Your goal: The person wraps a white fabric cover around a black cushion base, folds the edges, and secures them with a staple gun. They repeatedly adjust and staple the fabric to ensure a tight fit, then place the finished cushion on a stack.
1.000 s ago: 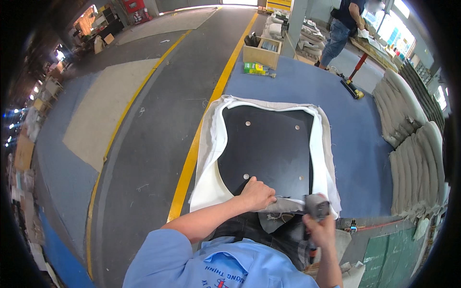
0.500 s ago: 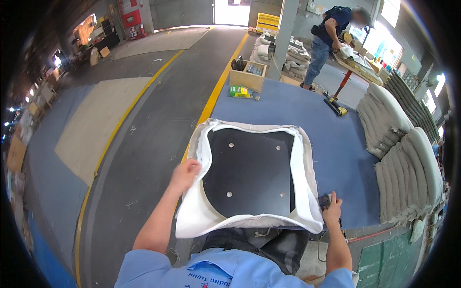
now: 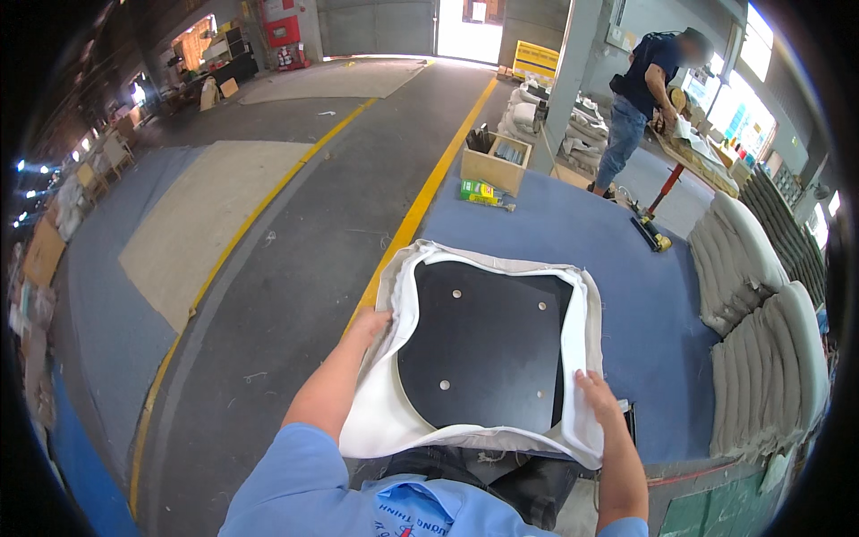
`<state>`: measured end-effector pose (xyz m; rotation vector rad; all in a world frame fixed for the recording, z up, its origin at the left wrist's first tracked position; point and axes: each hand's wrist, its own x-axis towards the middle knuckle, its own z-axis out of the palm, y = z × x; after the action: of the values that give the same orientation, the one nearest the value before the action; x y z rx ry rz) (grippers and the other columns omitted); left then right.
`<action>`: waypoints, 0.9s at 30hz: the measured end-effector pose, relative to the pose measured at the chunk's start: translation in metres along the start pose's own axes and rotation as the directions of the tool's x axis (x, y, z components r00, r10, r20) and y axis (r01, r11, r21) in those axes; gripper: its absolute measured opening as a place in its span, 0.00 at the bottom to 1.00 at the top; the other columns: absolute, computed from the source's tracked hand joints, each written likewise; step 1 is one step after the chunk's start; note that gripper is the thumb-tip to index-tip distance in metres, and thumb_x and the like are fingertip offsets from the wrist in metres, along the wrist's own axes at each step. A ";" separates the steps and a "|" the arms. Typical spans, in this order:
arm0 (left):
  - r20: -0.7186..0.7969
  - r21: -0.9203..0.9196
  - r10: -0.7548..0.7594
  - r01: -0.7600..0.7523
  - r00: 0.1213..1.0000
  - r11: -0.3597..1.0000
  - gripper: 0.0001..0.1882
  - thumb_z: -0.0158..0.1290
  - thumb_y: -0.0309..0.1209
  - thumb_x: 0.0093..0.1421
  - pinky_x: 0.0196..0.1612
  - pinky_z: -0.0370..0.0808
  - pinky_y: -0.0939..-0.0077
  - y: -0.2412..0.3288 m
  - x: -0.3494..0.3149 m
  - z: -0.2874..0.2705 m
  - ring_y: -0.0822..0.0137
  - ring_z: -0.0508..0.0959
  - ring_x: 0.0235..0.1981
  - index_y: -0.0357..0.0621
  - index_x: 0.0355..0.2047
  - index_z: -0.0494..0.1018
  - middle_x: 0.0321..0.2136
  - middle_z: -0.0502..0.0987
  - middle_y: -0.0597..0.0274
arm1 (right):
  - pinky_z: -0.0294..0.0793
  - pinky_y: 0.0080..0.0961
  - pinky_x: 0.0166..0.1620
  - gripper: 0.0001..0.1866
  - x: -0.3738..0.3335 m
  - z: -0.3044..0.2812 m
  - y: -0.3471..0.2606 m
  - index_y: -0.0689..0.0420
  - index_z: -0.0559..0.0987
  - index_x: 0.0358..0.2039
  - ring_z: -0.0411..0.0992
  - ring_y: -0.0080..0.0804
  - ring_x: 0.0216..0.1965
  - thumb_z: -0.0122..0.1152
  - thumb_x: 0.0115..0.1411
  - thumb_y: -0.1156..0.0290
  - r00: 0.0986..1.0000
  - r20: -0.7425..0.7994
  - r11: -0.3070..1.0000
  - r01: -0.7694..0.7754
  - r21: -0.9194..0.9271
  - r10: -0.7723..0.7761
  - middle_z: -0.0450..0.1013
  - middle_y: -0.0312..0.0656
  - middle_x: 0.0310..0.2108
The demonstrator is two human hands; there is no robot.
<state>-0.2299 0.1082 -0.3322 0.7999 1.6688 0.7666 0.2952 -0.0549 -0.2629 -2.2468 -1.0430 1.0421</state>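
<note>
A seat cushion [image 3: 371,430] lies face down on the blue-topped table, with its white padding and beige fabric edge standing up around a black base board [image 3: 492,345] with several round holes. My left hand [image 3: 369,328] is closed on the cushion's left edge. On the opposite side my right hand [image 3: 598,396] grips the white right edge, its fingers over the rim. Just beside that hand, a dark tool [image 3: 632,419] rests on the table, mostly hidden by the hand and wrist.
Stacked beige cushions [image 3: 769,371] line the table's right side. Toward the far edge are a wooden box [image 3: 494,168] of parts, a green packet [image 3: 480,191] and a black-and-yellow nail gun [image 3: 651,234]. Beyond the table a co-worker [image 3: 635,107] stands at another bench.
My right hand has let go of the dark tool and moved onto the cushion's right edge. My left hand has taken hold of the left edge. The view has shifted slightly.
</note>
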 end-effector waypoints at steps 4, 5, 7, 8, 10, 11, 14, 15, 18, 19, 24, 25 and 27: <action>-0.169 0.214 0.072 -0.034 0.983 0.976 0.26 0.56 0.39 0.68 0.60 0.76 0.52 -0.004 -0.013 0.034 0.41 0.82 0.57 0.29 0.57 0.79 0.53 0.83 0.35 | 0.76 0.40 0.59 0.35 0.000 0.016 0.019 0.66 0.72 0.66 0.79 0.42 0.55 0.67 0.70 0.52 0.997 0.039 0.988 0.060 0.141 -0.066 0.79 0.53 0.56; -0.201 0.215 0.104 -0.060 0.974 0.975 0.24 0.55 0.40 0.69 0.59 0.76 0.52 -0.006 -0.014 0.039 0.40 0.82 0.57 0.31 0.56 0.80 0.52 0.83 0.35 | 0.77 0.40 0.58 0.34 -0.002 0.017 0.022 0.66 0.73 0.65 0.79 0.42 0.54 0.67 0.70 0.53 0.996 0.065 0.979 0.055 0.197 -0.069 0.80 0.53 0.55; -0.276 0.224 0.184 -0.123 0.943 0.967 0.22 0.53 0.41 0.70 0.58 0.77 0.50 -0.002 -0.025 0.049 0.37 0.82 0.56 0.36 0.54 0.82 0.51 0.83 0.35 | 0.78 0.40 0.57 0.31 -0.010 0.021 0.022 0.66 0.73 0.65 0.79 0.40 0.52 0.68 0.71 0.57 0.995 0.080 0.975 0.045 0.220 -0.063 0.80 0.51 0.54; -0.294 0.318 0.242 -0.144 0.924 0.937 0.20 0.53 0.42 0.71 0.56 0.77 0.48 0.005 -0.026 0.048 0.37 0.82 0.53 0.40 0.51 0.83 0.49 0.84 0.37 | 0.78 0.39 0.56 0.30 -0.014 0.022 0.019 0.66 0.74 0.64 0.79 0.39 0.51 0.68 0.71 0.59 0.994 0.084 0.972 0.044 0.232 -0.065 0.80 0.50 0.54; -0.259 0.478 0.360 -0.205 0.896 0.854 0.20 0.52 0.43 0.72 0.55 0.77 0.46 0.038 -0.025 0.042 0.37 0.83 0.53 0.40 0.50 0.83 0.48 0.84 0.38 | 0.80 0.38 0.52 0.27 -0.025 0.027 0.020 0.65 0.75 0.63 0.80 0.36 0.48 0.69 0.70 0.63 0.991 0.087 0.925 0.062 0.376 -0.102 0.81 0.48 0.52; -0.233 0.552 0.415 -0.232 0.879 0.801 0.20 0.52 0.43 0.73 0.54 0.77 0.45 0.059 -0.025 0.038 0.37 0.83 0.52 0.40 0.49 0.83 0.48 0.84 0.38 | 0.81 0.37 0.50 0.26 -0.034 0.031 0.025 0.65 0.75 0.62 0.81 0.35 0.47 0.69 0.70 0.65 0.989 0.085 0.893 0.070 0.444 -0.119 0.82 0.47 0.51; -0.135 0.696 0.672 -0.413 0.729 0.587 0.20 0.52 0.46 0.72 0.53 0.77 0.42 0.167 -0.037 -0.007 0.37 0.83 0.49 0.42 0.43 0.83 0.44 0.85 0.40 | 0.81 0.39 0.53 0.28 -0.043 0.080 0.021 0.68 0.75 0.62 0.81 0.40 0.51 0.70 0.69 0.63 0.993 0.066 0.894 0.059 0.445 -0.098 0.81 0.52 0.53; -0.083 0.711 0.707 -0.455 0.702 0.535 0.20 0.52 0.46 0.72 0.52 0.77 0.42 0.206 -0.053 -0.017 0.38 0.83 0.49 0.41 0.42 0.83 0.43 0.85 0.40 | 0.79 0.40 0.57 0.31 -0.056 0.107 0.010 0.68 0.73 0.64 0.78 0.42 0.56 0.69 0.70 0.59 0.991 0.111 0.893 0.017 0.450 -0.074 0.78 0.54 0.58; 0.112 0.707 0.776 -0.599 0.620 0.376 0.19 0.51 0.46 0.72 0.51 0.76 0.42 0.309 -0.131 0.022 0.38 0.83 0.48 0.44 0.41 0.82 0.42 0.85 0.43 | 0.80 0.42 0.57 0.42 -0.084 0.176 0.016 0.68 0.65 0.71 0.79 0.44 0.55 0.72 0.69 0.55 0.962 0.270 0.863 -0.167 0.476 0.037 0.77 0.54 0.59; 0.164 0.713 0.778 -0.618 0.606 0.332 0.18 0.51 0.46 0.72 0.50 0.76 0.42 0.330 -0.163 0.032 0.37 0.83 0.47 0.45 0.41 0.82 0.42 0.85 0.44 | 0.83 0.41 0.51 0.41 -0.097 0.184 0.013 0.68 0.68 0.69 0.82 0.44 0.47 0.72 0.68 0.53 0.910 0.407 0.805 -0.186 0.563 -0.075 0.81 0.52 0.52; 0.279 0.619 0.875 -0.771 0.395 0.150 0.15 0.52 0.42 0.73 0.46 0.75 0.44 0.318 -0.251 0.077 0.38 0.83 0.44 0.45 0.41 0.80 0.37 0.83 0.42 | 0.82 0.30 0.47 0.21 -0.104 0.109 -0.032 0.54 0.83 0.54 0.83 0.26 0.41 0.64 0.73 0.50 0.705 0.603 0.906 0.418 0.071 -0.373 0.84 0.36 0.45; 0.260 0.595 0.893 -0.790 0.366 0.150 0.14 0.52 0.41 0.72 0.45 0.75 0.45 0.309 -0.264 0.074 0.38 0.83 0.43 0.45 0.42 0.81 0.36 0.83 0.42 | 0.82 0.27 0.43 0.17 -0.119 0.079 -0.058 0.59 0.84 0.52 0.81 0.26 0.35 0.63 0.74 0.58 0.662 0.537 0.853 0.425 0.304 -0.522 0.83 0.38 0.36; 0.255 0.503 0.921 -0.854 0.295 0.134 0.14 0.53 0.40 0.72 0.43 0.75 0.48 0.296 -0.292 0.082 0.39 0.83 0.40 0.45 0.44 0.81 0.34 0.83 0.41 | 0.82 0.25 0.43 0.17 -0.144 0.015 -0.097 0.61 0.82 0.54 0.81 0.26 0.38 0.57 0.79 0.61 0.614 0.332 0.652 0.419 0.633 -0.716 0.83 0.39 0.40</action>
<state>-0.0566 0.0439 0.0495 2.4115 1.3576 1.1301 0.1781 -0.1078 -0.1450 -1.0269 -1.4125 1.4678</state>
